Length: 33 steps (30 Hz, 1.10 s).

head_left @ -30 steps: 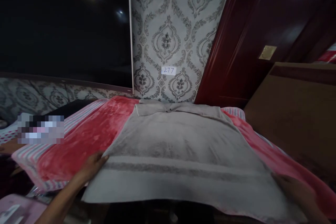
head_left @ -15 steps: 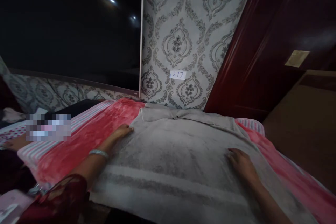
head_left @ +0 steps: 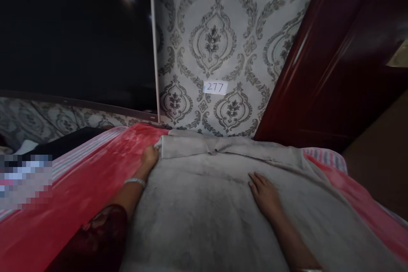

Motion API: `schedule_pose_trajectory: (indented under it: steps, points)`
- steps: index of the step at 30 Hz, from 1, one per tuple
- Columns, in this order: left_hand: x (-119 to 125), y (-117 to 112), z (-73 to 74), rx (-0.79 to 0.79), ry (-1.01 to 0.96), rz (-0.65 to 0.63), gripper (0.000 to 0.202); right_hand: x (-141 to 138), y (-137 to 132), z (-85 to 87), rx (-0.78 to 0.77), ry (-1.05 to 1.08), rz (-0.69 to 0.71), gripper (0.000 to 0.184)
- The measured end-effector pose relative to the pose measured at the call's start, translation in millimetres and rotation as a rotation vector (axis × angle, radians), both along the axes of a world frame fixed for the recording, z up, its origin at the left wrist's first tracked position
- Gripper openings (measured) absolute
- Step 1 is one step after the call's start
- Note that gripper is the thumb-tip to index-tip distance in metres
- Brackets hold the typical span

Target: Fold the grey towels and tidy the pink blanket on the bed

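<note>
A large grey plush cloth lies spread in front of me, its far edge turned over into a folded band with a small pucker near the middle. At the far left corner of that band, my left hand has its fingers closed on the cloth's edge. My right hand lies palm down on the grey cloth, right of the middle, with its fingers stretched out. Underneath, a red plush cover shows on both sides.
Striped bedding peeks out beyond the red cover. Behind stands a patterned wall with a paper label reading 277. A big dark screen is at left, a dark red wooden panel at right.
My left hand has moved forward to the folded band's corner and closed on it. My right hand has shifted left and flattened on the cloth. The view has come closer to the wall.
</note>
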State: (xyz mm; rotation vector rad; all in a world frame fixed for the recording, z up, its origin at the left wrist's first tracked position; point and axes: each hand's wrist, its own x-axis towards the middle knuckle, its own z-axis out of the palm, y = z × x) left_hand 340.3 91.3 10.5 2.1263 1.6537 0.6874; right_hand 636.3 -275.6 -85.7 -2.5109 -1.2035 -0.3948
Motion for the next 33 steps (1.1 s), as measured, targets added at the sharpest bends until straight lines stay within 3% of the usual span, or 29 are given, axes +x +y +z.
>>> schedule_pose_trajectory:
  steps: [4, 8, 10, 12, 14, 16, 19, 21, 25, 29, 33]
  points:
    - [0, 13, -12.8, -0.008, 0.078, 0.016, 0.039, 6, -5, -0.8, -0.017, -0.004, 0.015, 0.05]
    - [3, 14, -13.5, -0.032, 0.129, -0.01, 0.038, 8, -4, -1.3, -0.041, -0.017, -0.005, 0.05]
    - [3, 7, -9.5, 0.054, 0.155, -0.017, 0.044, 8, -3, -2.4, -0.044, -0.024, -0.011, 0.05]
    - [4, -2, -4.0, 0.236, 0.213, -0.041, 0.051, 8, -3, -3.0, -0.041, -0.03, -0.006, 0.051]
    - [6, -10, 0.5, 0.374, 0.261, -0.124, 0.051, 8, -4, -2.8, -0.045, -0.03, 0.004, 0.05]
    - [10, -12, 1.8, 0.338, 0.248, -0.273, 0.049, 8, -4, -1.7, -0.056, -0.024, 0.003, 0.05]
    - [16, -8, -1.9, 0.2, 0.166, -0.526, 0.047, 7, -4, 1.6, -0.078, -0.013, -0.022, 0.049]
    - [18, -3, -5.1, 0.18, 0.096, -0.615, 0.04, 7, -2, 4.6, -0.1, -0.006, -0.027, 0.049]
    - [18, -1, -8.9, 0.138, -0.052, -0.562, 0.033, 8, 10, 13.2, -0.146, 0.003, 0.014, 0.048]
    - [27, -3, -11.5, 0.017, -0.35, -0.568, 0.016, 19, 38, 30.9, -0.181, 0.028, 0.05, 0.045]
    - [51, 23, 6.6, -0.002, -0.5, -0.56, 0.025, 52, 70, 63.9, -0.267, 0.086, 0.047, 0.038]
